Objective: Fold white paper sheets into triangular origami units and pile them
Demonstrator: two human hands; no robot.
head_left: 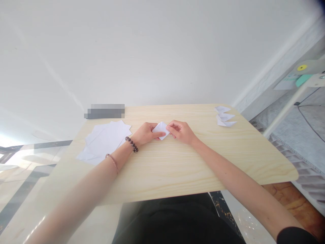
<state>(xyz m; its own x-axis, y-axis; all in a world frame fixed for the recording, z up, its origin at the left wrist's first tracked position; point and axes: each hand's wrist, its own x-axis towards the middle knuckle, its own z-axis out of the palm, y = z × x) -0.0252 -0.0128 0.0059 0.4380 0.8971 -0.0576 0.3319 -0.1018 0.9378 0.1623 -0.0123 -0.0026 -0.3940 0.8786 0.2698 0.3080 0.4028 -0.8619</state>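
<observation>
Just above the middle of the table, a small folded piece of white paper (160, 128) is held between both hands, one corner pointing away from me. My left hand (147, 133) grips its left side, thumb lying across the front near the lower edge. With thumb and index finger, my right hand (180, 130) pinches its right corner. The other fingers of that hand are curled in. Left of my hands lies a spread stack of white paper sheets (105, 139), partly behind my left forearm.
Several folded white paper pieces (224, 117) stand in a row at the table's back right. A dark, pixelated object (105, 112) lies at the back left. The pale wooden table (162, 169) meets a white wall (157, 54). A metal frame (286, 98) stands to the right.
</observation>
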